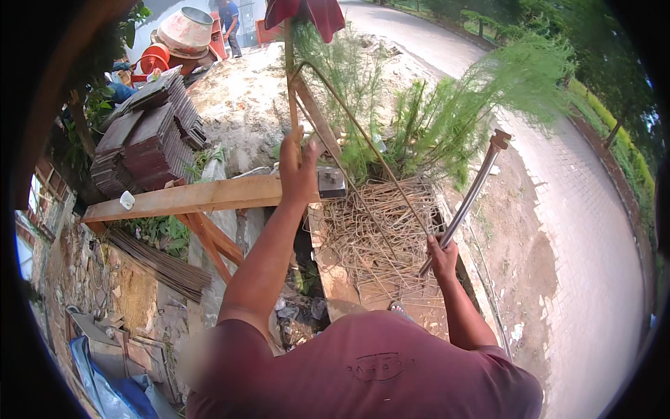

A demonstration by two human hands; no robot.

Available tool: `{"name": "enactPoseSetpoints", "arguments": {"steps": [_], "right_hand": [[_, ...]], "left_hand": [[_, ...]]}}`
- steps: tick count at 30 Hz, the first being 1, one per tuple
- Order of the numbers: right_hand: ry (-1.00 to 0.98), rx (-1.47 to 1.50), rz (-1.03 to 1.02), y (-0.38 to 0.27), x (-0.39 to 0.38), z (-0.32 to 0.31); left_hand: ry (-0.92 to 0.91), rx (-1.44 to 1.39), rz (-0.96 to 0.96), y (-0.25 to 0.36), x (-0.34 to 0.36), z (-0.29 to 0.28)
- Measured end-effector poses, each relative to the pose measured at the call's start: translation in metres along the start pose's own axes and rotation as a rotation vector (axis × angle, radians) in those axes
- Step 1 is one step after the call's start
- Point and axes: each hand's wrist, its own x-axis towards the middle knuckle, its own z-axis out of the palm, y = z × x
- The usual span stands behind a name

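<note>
My left hand (300, 171) is raised over the end of a wooden beam (202, 196), its fingers closed round a thin bent metal rod (347, 112). An upright brown stick (289, 56) meets the rod at the fingers, so their parts are hard to separate there. A metal block (331, 183) sits at the beam's end, beside my wrist. Lower right, my right hand (442, 255) grips a long steel bar (469, 193) with a notched head, tilted up and away. The rod's long side slants down close to that hand. Below lies a tangled pile of bent metal rods (370, 223).
Feathery green plants (453, 119) stand beyond the pile, with dark red leaves (307, 15) above. Stacked roof tiles (143, 140) and straight rods (160, 262) lie left. Behind are a cement mixer (185, 31) and another person (229, 26). A paved road (593, 265) runs right.
</note>
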Motion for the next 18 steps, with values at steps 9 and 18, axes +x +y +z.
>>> {"name": "enactPoseSetpoints", "arguments": {"steps": [9, 18], "right_hand": [[-0.187, -0.116, -0.007, -0.012, 0.041, -0.025], [-0.223, -0.147, -0.163, 0.015, 0.179, 0.053]], "left_hand": [[-0.347, 0.114, 0.123, -0.025, 0.144, -0.053], [-0.262, 0.198, 0.706, 0.076, 0.129, -0.061]]}}
